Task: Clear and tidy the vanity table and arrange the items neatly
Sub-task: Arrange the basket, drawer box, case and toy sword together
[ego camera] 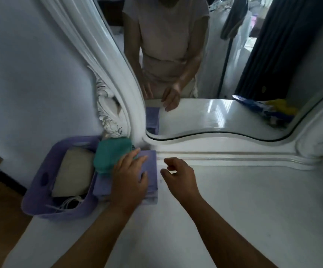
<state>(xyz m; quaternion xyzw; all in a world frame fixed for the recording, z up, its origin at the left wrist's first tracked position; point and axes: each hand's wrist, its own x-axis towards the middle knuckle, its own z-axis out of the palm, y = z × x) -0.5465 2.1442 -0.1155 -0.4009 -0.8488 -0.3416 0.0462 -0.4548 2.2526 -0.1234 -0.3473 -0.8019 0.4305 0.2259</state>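
L hand [130, 176] flat on purple cloth [151, 161], table [253, 200] edge.

The left hand [130, 176] lies flat over the folded purple cloth [151, 161], hiding most of its top and the near corner of the green pouch [112, 153]. In the purple basket [38, 190] at lower left, a beige item and some white cords sit partly under the rim, too dim to identify. In the mirror [224, 84], the blue and yellow objects at right are blurred. A dark object at the right edge is cut off. Both forearms leave the bottom edge.
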